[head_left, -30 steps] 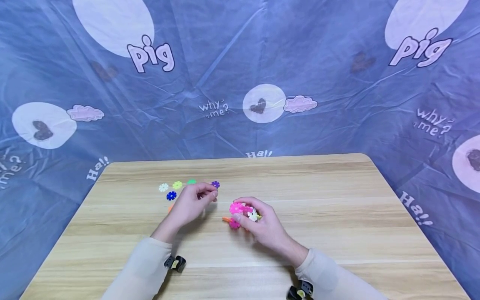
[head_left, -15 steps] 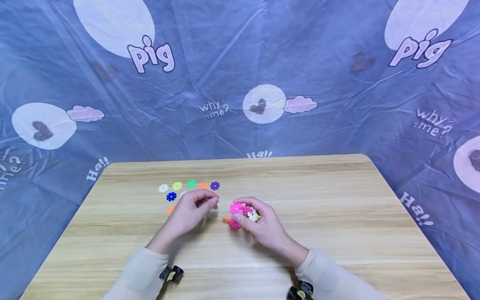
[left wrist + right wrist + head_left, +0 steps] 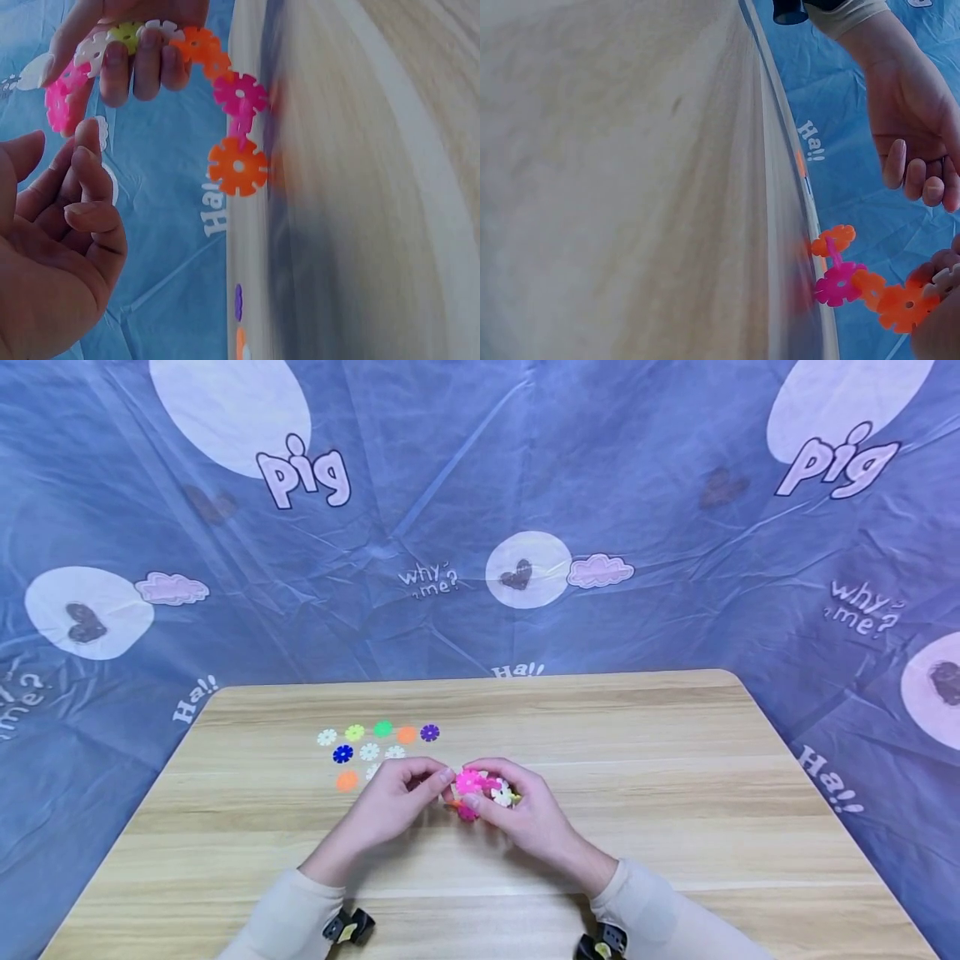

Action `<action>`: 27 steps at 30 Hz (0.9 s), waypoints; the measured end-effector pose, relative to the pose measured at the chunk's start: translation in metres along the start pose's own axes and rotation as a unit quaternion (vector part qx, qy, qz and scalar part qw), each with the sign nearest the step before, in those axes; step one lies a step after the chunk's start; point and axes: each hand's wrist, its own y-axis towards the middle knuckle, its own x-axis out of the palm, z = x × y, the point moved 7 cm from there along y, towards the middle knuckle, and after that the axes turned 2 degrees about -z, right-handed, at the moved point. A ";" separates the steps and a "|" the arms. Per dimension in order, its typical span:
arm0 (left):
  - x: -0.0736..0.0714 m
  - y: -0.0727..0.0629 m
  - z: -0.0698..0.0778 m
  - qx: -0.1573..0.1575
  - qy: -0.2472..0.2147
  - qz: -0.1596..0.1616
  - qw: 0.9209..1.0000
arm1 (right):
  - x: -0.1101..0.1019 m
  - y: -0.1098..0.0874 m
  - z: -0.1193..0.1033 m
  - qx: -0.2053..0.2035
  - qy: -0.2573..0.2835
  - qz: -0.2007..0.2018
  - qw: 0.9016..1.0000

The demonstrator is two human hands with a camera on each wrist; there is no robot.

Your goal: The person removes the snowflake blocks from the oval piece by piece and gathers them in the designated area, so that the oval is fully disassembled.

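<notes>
Nearest, we see pale sleeves, black wrist cameras. Beyond, our right hand grips chain of pink, white, yellow and orange discs, orange end disc hanging low by surface. Left hand, fingers bent, just beside chain's pink part; whether it pinches anything, we cannot tell. Farther left, loose discs: orange, whites, blue; then row of white, yellow, green, orange, purple. Behind, blue backdrop, printed.
</notes>
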 end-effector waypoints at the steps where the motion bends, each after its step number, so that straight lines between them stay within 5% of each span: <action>1: 0.002 0.000 -0.001 -0.001 -0.007 -0.005 1.000 | 0.001 0.000 0.000 -0.002 0.004 -0.004 1.000; 9: 0.011 0.002 -0.004 -0.002 -0.077 -0.037 0.996 | 0.004 0.000 -0.001 -0.008 0.022 -0.029 0.999; 27: 0.006 0.000 -0.016 -0.024 -0.203 -0.027 0.979 | -0.002 -0.003 0.004 0.003 0.009 -0.043 0.999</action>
